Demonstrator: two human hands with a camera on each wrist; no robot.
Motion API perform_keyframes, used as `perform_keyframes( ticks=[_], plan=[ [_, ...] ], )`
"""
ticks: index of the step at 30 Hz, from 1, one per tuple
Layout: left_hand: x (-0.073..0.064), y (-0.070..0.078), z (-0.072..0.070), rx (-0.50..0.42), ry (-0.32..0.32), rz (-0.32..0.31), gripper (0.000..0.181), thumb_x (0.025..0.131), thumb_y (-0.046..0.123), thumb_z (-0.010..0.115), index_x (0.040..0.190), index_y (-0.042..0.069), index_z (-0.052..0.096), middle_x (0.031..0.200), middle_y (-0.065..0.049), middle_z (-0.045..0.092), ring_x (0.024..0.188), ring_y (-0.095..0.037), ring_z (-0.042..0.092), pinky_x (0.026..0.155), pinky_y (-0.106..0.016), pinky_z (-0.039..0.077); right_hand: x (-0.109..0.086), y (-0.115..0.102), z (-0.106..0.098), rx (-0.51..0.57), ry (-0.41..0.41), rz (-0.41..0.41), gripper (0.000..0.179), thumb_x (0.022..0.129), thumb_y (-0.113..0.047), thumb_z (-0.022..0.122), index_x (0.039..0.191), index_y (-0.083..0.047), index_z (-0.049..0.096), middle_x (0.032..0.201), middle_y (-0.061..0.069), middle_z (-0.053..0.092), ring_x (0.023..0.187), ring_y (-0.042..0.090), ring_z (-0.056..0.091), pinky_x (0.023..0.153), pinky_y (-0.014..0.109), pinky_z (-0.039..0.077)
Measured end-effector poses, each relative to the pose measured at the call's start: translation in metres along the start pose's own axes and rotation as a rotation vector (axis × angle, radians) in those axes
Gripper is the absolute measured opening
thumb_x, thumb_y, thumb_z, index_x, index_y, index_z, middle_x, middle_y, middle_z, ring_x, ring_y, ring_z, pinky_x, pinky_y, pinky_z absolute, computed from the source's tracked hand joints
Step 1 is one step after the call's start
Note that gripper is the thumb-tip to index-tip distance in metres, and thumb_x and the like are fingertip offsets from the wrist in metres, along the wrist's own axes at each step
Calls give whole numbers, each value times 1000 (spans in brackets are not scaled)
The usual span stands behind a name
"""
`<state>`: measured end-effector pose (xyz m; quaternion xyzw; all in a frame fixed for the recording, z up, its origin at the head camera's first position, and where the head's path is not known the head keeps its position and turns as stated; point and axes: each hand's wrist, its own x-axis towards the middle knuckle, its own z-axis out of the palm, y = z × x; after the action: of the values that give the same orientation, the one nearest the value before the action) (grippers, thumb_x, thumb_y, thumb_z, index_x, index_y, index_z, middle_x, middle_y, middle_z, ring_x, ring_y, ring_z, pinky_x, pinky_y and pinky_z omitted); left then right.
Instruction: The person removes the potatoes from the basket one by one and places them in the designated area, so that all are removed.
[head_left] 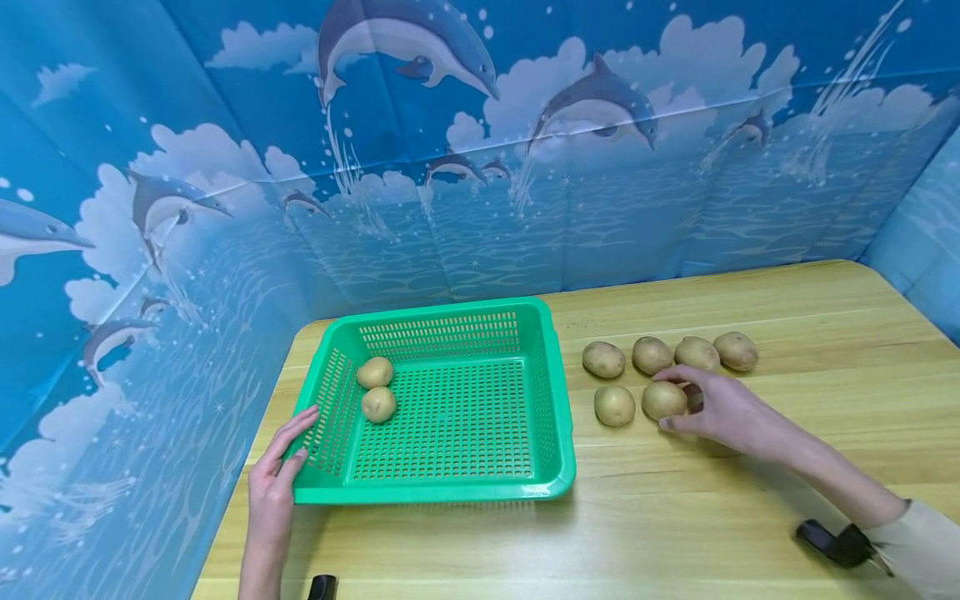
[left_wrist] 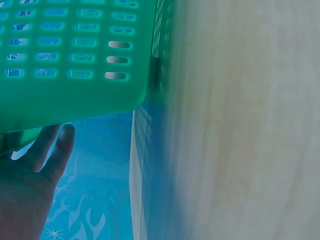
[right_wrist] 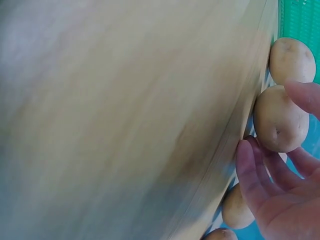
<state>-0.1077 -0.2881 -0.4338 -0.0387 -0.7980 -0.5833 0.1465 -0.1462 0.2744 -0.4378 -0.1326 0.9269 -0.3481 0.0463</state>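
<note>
A green plastic basket (head_left: 450, 492) with slotted walls stands on the table, two potatoes (head_left: 378, 405) lying near its left wall. At that left side my left hand (head_left: 273, 475) holds the rim; in the left wrist view, fingers (left_wrist: 62, 142) show right at the rim's edge. To the right of the basket, my right hand (head_left: 723, 412) has its thumb and fingers round a potato (head_left: 664, 402). The right wrist view shows that potato (right_wrist: 281, 120) between thumb and fingers, with another potato (head_left: 614, 406) just left of it in the head view.
Behind the right hand, several potatoes (head_left: 652, 356) form a row on the wooden table (head_left: 825, 358). A blue curtain (head_left: 480, 208) printed with dolphins hangs along the table's back and left side. Black straps (head_left: 832, 542) sit near both wrists.
</note>
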Motion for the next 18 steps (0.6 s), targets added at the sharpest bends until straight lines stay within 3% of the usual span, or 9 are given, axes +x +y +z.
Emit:
perform_keyframes(
  ticks=[18],
  plan=[
    [0, -1, 0, -3, -1, 6, 42, 97, -10, 41, 135, -1, 57, 144, -11, 51, 140, -18, 35, 109, -24, 27, -5, 1, -2, -6, -38, 21, 61, 82, -38, 80, 131, -8, 58, 108, 5, 64, 98, 23, 60, 71, 33, 50]
  ],
)
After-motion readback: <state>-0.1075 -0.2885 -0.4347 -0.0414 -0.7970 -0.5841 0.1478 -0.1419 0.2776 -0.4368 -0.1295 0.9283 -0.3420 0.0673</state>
